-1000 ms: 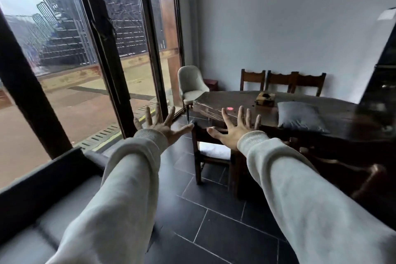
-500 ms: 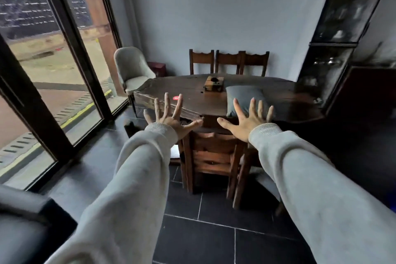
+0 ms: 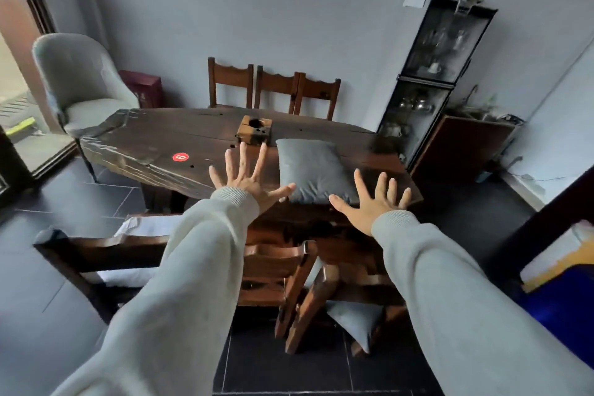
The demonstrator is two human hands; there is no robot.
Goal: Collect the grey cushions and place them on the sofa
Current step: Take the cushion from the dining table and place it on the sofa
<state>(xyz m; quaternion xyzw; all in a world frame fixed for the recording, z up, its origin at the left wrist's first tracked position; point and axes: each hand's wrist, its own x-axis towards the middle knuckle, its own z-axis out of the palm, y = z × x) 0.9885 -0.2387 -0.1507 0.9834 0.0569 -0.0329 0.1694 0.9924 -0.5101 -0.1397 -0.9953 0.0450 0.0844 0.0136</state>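
Note:
A grey cushion (image 3: 311,167) lies flat on the dark wooden table (image 3: 154,145), near its front right edge. My left hand (image 3: 249,180) is stretched out with fingers spread, just left of that cushion. My right hand (image 3: 374,201) is spread too, at the cushion's near right corner. Both hands hold nothing. A second grey cushion (image 3: 356,320) sits low on a wooden chair seat under the table's edge, partly hidden by chair backs. The sofa is out of view.
Wooden chairs (image 3: 283,270) stand tucked at the table's near side, three more at the far side (image 3: 276,87). A small wooden block (image 3: 254,130) and a red sticker (image 3: 180,156) are on the table. A grey armchair (image 3: 80,80) stands left, a glass cabinet (image 3: 430,74) right.
The view has swung right and closer to the table; the sofa and window have left the frame. Both spread hands now flank the cushion on the table.

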